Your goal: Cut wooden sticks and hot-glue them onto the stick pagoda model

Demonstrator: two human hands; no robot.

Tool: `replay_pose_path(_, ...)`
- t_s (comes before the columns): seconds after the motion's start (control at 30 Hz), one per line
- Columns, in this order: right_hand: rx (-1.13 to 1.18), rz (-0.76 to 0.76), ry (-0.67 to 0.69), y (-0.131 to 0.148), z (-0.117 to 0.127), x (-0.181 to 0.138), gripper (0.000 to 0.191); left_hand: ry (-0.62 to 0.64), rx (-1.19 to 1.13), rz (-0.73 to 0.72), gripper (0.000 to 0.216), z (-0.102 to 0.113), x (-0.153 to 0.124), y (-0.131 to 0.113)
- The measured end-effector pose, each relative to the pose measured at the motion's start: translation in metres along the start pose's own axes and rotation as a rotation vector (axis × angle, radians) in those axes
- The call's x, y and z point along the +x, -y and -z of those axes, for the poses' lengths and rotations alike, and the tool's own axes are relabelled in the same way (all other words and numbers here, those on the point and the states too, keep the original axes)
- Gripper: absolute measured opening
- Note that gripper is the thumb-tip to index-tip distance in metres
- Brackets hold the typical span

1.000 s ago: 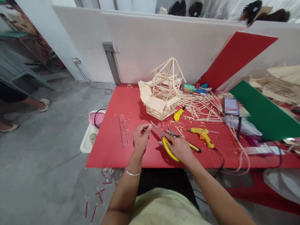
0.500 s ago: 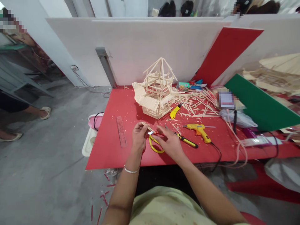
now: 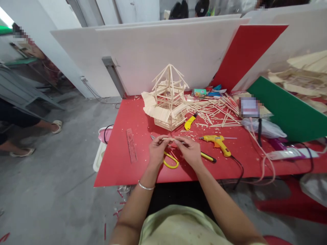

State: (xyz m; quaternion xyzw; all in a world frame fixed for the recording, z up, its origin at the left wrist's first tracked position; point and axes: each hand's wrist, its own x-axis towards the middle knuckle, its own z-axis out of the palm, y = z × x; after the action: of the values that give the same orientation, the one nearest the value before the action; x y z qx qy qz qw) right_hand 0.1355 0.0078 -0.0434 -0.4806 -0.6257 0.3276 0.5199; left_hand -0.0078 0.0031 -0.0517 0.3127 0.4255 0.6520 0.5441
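Between my two hands is a short thin wooden stick (image 3: 168,139), held level above the red board. My left hand (image 3: 157,149) pinches its left end and my right hand (image 3: 188,149) pinches the right end. Under them lie yellow-handled scissors (image 3: 171,166), partly covered, and a red-handled tool (image 3: 173,152) mostly hidden by my fingers. Just beyond stands a tower-like model house (image 3: 168,102) built of sticks, its lower roof partly covered with slats. A yellow utility knife (image 3: 190,121) rests beside the model's base.
A yellow glue gun (image 3: 217,142) with a cord lies to the right, near a black-and-yellow cutter (image 3: 208,157). Loose sticks (image 3: 214,110) are heaped behind. A clear ruler (image 3: 131,145) lies left. A green board (image 3: 286,115) leans at right. Another person's feet (image 3: 56,127) stand far left.
My right hand has come in from an open pose over the tools and now grips the stick with my left. The stick has turned level. The view has shifted slightly.
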Motion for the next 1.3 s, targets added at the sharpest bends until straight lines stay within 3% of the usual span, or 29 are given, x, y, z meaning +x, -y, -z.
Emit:
replay_pose_path(0.07, 0.006, -0.006, 0.002, 0.003, 0.003, 0.003, 0.021, 0.037, 0.090, -0.020, 0.026, 0.005, -0.003, -0.004)
replay_pose_path(0.17, -0.036, 0.056, 0.080, 0.013, 0.005, 0.006, 0.015, 0.128, 0.387, -0.186, 0.018, 0.019, -0.009, -0.012)
replay_pose_path(0.3, -0.234, 0.334, 0.432, 0.024, -0.003, 0.009, 0.011, 0.218, 0.768, -0.326, 0.010, 0.052, -0.019, -0.017)
replay_pose_path(0.37, -0.330, 0.449, 0.587, 0.024, -0.014, 0.008, 0.014, 0.271, 0.823, -0.357, 0.014, 0.068, -0.023, -0.014)
replay_pose_path(0.47, -0.429, 0.528, 0.699, 0.021, -0.033, 0.003, 0.017, 0.258, 0.798, -0.390, 0.016, 0.086, -0.027, -0.008)
replay_pose_path(0.7, -0.403, 0.459, 0.664, 0.011, -0.049, -0.009, 0.019, 0.191, 0.870, -0.393, 0.026, 0.106, -0.025, 0.007)
replay_pose_path(0.93, -0.277, 0.187, 0.481, -0.002, -0.050, -0.022, 0.016, 0.196, 0.902, -0.407, 0.016, 0.101, -0.026, 0.012)
replay_pose_path(1.3, -0.256, 0.141, 0.414, -0.004, -0.054, -0.028, 0.015, 0.172, 0.893, -0.383, 0.017, 0.098, -0.028, 0.019)
